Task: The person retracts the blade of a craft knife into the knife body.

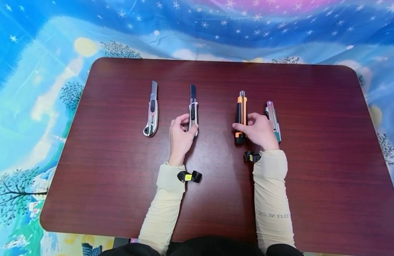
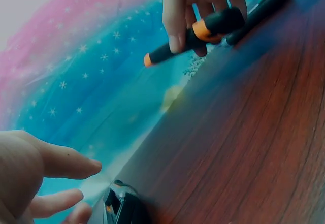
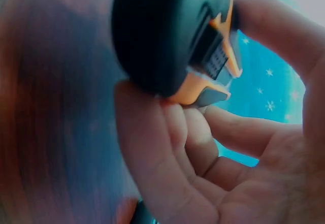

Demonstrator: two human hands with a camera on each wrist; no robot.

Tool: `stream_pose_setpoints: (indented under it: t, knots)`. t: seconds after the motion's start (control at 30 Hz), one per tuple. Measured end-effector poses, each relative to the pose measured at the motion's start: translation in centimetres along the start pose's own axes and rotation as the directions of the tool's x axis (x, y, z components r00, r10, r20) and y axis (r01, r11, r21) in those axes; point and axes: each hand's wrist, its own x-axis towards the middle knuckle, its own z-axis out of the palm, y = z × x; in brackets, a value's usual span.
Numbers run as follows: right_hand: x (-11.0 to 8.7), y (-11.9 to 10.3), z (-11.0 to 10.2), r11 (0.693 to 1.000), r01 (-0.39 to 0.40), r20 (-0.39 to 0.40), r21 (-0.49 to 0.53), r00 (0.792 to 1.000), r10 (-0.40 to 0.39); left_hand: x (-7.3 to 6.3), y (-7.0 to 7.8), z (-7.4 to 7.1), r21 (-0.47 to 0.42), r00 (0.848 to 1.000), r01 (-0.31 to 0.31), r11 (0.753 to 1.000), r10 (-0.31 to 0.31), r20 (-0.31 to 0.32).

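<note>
My right hand (image 1: 261, 131) grips a black-and-orange utility knife (image 1: 239, 117) between thumb and fingers. In the left wrist view that knife (image 2: 175, 49) is held up off the table, roughly lengthwise away from me. My left hand (image 1: 180, 138) hovers at a silver-and-black utility knife (image 1: 193, 106) with a dark blade pointing to the far edge. Its thumb overlaps the handle in the head view, but the left wrist view shows the fingers spread and apart from the knife (image 2: 127, 206) lying on the table.
A silver utility knife (image 1: 153, 106) lies to the left on the brown table (image 1: 120, 170). Partly behind my right hand lies a silver-and-green one (image 1: 273, 115). A patterned blue cloth (image 1: 197, 32) hangs beyond the table's far edge.
</note>
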Motion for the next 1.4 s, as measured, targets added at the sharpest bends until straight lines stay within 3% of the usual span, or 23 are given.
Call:
stream_pose_setpoints:
  t: [0.2,0.57,0.9,1.4]
  knots:
    - [0.2,-0.3,0.7,0.992,-0.021,0.029,-0.126,0.999,0.025,-0.2,0.0,0.1,0.048,1.000,0.024,0.999,-0.025,0.009]
    - [0.2,-0.3,1.2,0.982,-0.067,0.008,-0.176,0.998,0.069,-0.2,-0.2,0.3,0.113,0.993,0.045,0.993,-0.057,0.108]
    - [0.3,-0.6,2.1,0.979,-0.122,-0.038,-0.162,0.992,0.118,-0.2,-0.2,0.3,0.133,0.991,0.021,0.991,-0.038,0.131]
    - [0.9,-0.2,3.1,0.986,-0.109,-0.111,-0.127,0.989,0.095,-0.3,-0.1,0.3,0.130,0.992,0.009,0.992,-0.025,0.124]
